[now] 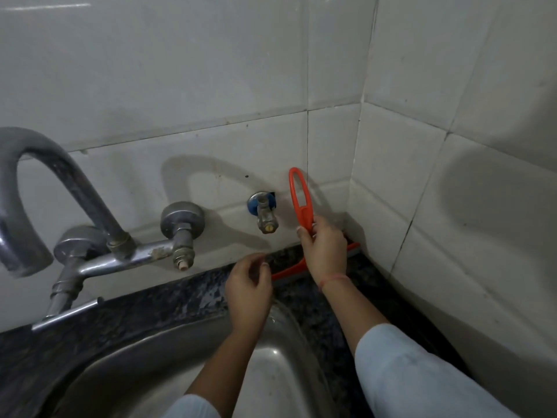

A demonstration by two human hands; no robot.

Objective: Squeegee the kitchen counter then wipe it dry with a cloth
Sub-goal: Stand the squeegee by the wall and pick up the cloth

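Observation:
An orange squeegee (299, 198) stands upright in the back right corner, its looped handle against the tiled wall and its blade resting on the dark speckled counter (193, 300). My right hand (324, 250) is closed around the lower handle. My left hand (249, 292) hovers just left of the blade's end, fingers loosely curled, holding nothing. No cloth is in view.
A steel sink (168, 366) lies below my hands. A wall-mounted tap with a curved spout (60, 176) stands at the left, and a small valve (265, 212) sits beside the squeegee handle. Tiled walls (452, 206) close in behind and on the right.

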